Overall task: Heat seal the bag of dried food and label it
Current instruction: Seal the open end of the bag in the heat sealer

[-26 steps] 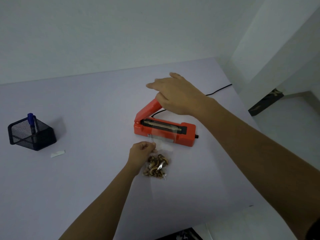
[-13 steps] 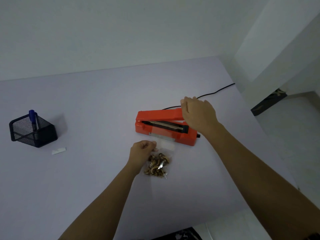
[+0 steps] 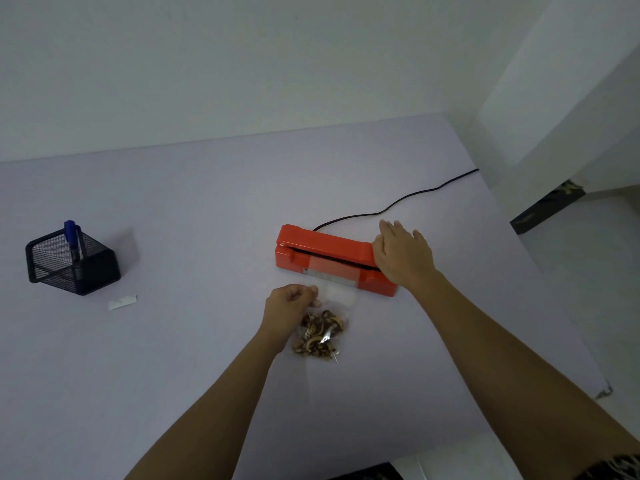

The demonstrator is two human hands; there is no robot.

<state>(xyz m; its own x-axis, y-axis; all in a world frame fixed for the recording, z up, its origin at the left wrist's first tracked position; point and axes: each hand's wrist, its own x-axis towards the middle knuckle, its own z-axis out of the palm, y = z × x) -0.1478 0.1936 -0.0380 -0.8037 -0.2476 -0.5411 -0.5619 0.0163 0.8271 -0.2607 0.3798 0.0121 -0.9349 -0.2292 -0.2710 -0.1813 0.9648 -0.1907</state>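
A clear bag of dried food [image 3: 320, 332] lies on the pale table, its open top tucked into the jaw of the red heat sealer [image 3: 325, 247]. The sealer's arm is down on the bag's top. My left hand [image 3: 287, 306] pinches the bag's left edge just in front of the sealer. My right hand [image 3: 401, 258] lies flat on the right end of the sealer's arm, fingers stretched out. A small white label [image 3: 123, 302] lies on the table at the left.
A black mesh pen holder [image 3: 93, 271] with a blue pen [image 3: 71, 233] stands at the far left. The sealer's black cord [image 3: 415, 195] runs back right to the wall. The table's right edge [image 3: 554, 306] drops off beside the sealer.
My right hand has pushed the sealer's arm from raised to fully down on the bag's top and slid to its right end. My left hand has stayed on the bag.
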